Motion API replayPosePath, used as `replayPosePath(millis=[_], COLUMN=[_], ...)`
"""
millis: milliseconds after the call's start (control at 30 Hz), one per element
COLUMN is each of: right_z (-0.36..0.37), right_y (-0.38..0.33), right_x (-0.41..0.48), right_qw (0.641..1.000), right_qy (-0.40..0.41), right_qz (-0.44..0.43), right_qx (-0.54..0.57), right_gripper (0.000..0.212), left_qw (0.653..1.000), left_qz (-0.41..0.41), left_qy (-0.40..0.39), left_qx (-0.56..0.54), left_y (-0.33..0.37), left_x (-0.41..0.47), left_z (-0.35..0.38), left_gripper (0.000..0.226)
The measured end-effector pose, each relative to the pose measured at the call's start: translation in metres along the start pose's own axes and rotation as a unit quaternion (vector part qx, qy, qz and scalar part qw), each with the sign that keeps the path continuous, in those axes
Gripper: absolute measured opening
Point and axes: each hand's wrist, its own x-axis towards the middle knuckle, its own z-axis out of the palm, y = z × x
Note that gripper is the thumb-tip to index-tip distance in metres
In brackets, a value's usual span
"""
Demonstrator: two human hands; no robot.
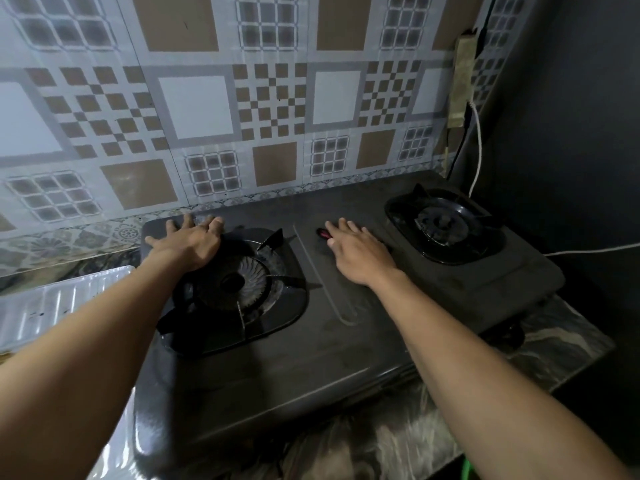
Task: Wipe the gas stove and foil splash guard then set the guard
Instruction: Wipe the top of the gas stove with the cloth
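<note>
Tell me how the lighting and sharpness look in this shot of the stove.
Head view: dim, the right wall nearly black; the gas stove shows little glare; wide-angle bending curves the tiled wall; both hands, left and right, look fairly sharp; bottom counter edge smeared.

Table (561,344): dark marbled top, set against the tiled wall.
Centre: gas stove (311,341) sits on it.
Left: white ridged tray (52,303) beside stove.

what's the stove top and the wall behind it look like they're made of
Stove top: likely painted or enamelled metal, dark grey, matte, with pressed ridges and a dusty film. Wall: looks like glazed ceramic tile or a tile-print sheet, with a printed checker pattern and slight sheen; which one is unclear.
</note>
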Motion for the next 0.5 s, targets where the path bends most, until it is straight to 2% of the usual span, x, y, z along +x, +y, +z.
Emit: replayPosePath(millis=[100,300,400,500], right_z=[0.011,0.011,0.006,-0.004], right_y=[-0.031,-0.031,-0.020,0.005], right_x=[-0.008,-0.028,-0.030,-0.023], right_qw=[0.999,0.997,0.997,0.997], right_qy=[-0.002,-0.034,-0.056,-0.066], right_qz=[-0.049,-0.063,-0.048,0.003], right_qx=[-0.014,-0.030,-0.034,-0.032], right_gripper=[0.053,0.056,0.057,0.060], left_qw=[1.000,1.000,1.000,1.000], left_qz=[-0.001,0.005,0.007,0.003], left_qy=[0.001,-0.005,0.002,0.002], left_qx=[-0.005,-0.013,-0.014,-0.019], left_y=[0.000,0.001,0.001,-0.001], left_x=[-0.003,0.002,0.004,0.004], left_z=[-0.002,0.000,0.002,0.002], left_gripper=[0.057,0.057,0.057,0.057])
